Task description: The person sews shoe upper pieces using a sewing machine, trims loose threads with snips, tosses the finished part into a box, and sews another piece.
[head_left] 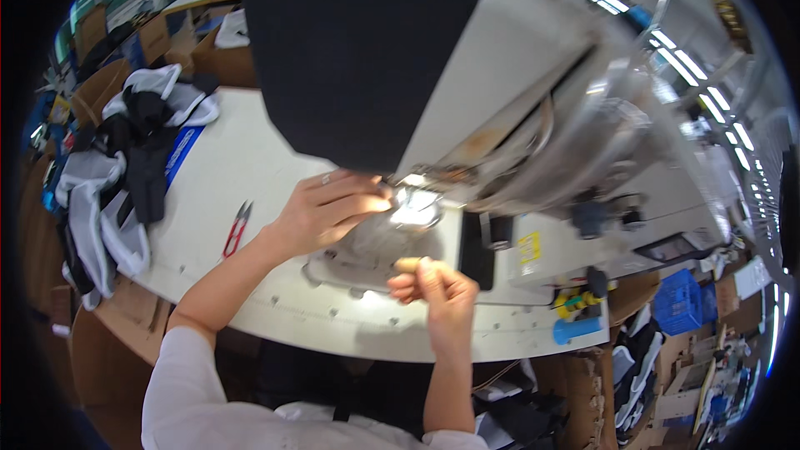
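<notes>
A sewing machine (542,146) leans over the table from the upper right, a bright lamp shining at its needle area. Close to that light is my left hand (333,208), its fingers drawn together; anything between the tips is too small to make out. My right hand (435,283) is lower and nearer to me, above the front of the machine bed (367,254). Its thumb and forefinger are pinched, and I cannot see what, if anything, they grip. Red-handled thread snips (237,231) lie left of my left forearm.
A large dark panel (358,58) blocks the upper middle. Black and white fabric pieces (125,158) are heaped at the table's left end. A blue cylinder (577,331) stands by the right front edge of the white table (225,129). Farther right is a blue crate (677,302).
</notes>
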Tool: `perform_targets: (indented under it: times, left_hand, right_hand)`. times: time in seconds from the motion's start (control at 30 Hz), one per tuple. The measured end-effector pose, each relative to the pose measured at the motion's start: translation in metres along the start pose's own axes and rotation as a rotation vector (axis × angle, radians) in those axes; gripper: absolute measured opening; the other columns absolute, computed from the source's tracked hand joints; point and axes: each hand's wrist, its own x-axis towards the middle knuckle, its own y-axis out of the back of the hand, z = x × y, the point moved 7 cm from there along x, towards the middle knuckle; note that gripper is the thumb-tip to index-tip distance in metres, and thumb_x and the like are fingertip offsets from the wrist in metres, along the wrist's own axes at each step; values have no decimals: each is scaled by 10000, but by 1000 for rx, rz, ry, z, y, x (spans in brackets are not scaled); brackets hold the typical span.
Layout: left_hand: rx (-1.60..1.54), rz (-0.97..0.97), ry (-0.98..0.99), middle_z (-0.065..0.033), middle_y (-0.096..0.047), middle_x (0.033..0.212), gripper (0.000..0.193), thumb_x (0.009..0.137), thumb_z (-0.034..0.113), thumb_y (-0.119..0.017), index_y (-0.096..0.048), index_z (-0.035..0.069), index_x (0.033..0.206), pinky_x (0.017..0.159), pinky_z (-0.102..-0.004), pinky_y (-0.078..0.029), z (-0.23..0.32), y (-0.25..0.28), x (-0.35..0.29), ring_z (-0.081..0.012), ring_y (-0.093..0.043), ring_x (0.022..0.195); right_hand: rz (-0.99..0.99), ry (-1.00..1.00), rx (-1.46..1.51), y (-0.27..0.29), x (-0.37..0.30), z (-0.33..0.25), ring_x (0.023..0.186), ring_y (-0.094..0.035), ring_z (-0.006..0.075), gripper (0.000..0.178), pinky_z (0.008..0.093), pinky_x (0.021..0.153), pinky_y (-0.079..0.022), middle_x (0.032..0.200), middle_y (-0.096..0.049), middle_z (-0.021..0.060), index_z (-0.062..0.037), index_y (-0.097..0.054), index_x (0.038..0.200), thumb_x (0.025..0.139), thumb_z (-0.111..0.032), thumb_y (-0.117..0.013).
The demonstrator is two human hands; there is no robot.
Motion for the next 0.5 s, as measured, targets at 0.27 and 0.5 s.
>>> perform_targets:
  times: [0.27,0.5]
  left_hand:
    - [261,-83,24,-60,-631,975,448,586,11,-752,-640,72,1015,815,-399,-481,-23,-8,-26,-285,-595,957]
    - [-49,385,620,-82,-568,903,415,706,-65,-649,-597,8,1111,672,-265,-484,15,68,-20,-189,-599,745]
  right_hand:
    - [9,95,-101,-14,-10,9,732,-679,142,247,260,702,-555,857,-707,120,51,-663,1058,970,-157,-564]
    - [36,669,-565,-84,-13,-38,1016,-625,273,561,336,806,-517,1109,-633,160,16,-521,1282,786,-114,-750]
